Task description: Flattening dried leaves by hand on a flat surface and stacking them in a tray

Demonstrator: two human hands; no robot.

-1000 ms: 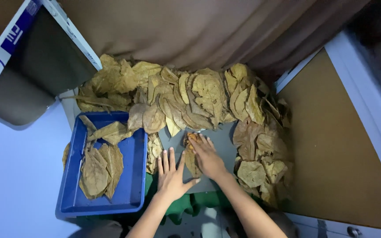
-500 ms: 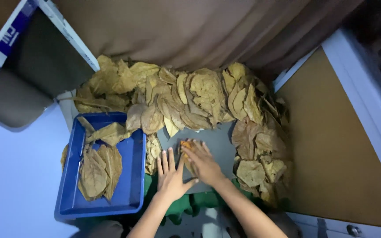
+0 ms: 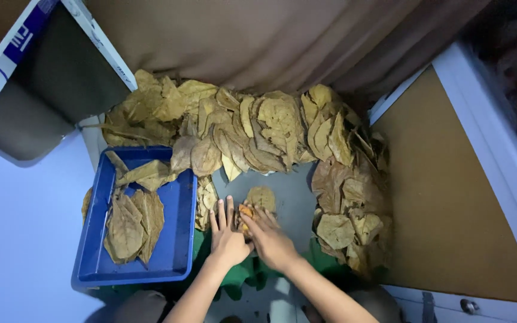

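Small dry orange-brown leaf (image 3: 245, 211) lies between both hands, long axis away from body. Right hand (image 3: 270, 239) grip pinches near end; left hand (image 3: 227, 238) flat, released, touching alongside on grey tabletop (image 3: 291, 197).

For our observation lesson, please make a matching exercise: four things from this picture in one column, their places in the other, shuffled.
Things:
1. blue tray
2. leaf pile
3. small leaf
4. brown board

Places:
A. just beyond the two hands
B. on the right side
C. left of the hands
D. along the back, by the curtain

Pairs: 1-C, 2-D, 3-A, 4-B
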